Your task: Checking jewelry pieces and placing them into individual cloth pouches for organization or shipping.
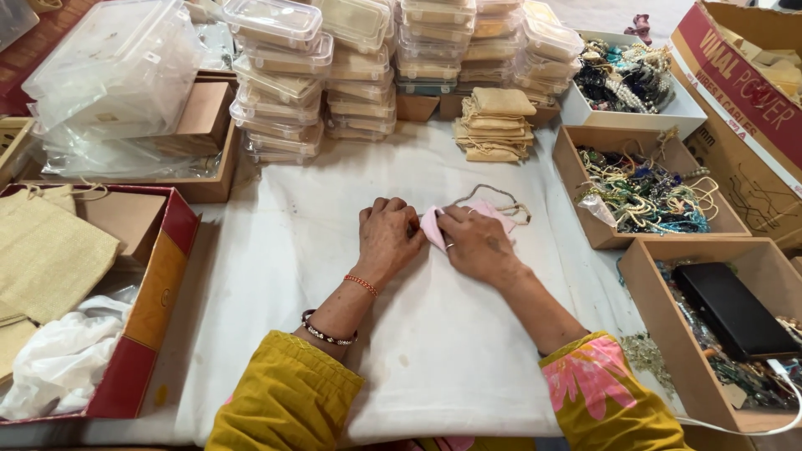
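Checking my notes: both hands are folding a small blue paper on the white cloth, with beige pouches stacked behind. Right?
Not quite. In the head view the paper is pink, not blue. Both the left hand and right hand hold it on the white cloth, beige pouches behind.

My left hand (386, 240) and right hand (478, 244) cover most of the pink pouch (433, 225), so I can't tell how my fingers grip it. The necklace (493, 199) just beyond my right hand runs under it. Right of that hand, the black case (732, 311) hides what lies beneath. Both my elbows are cut off at the bottom edge.
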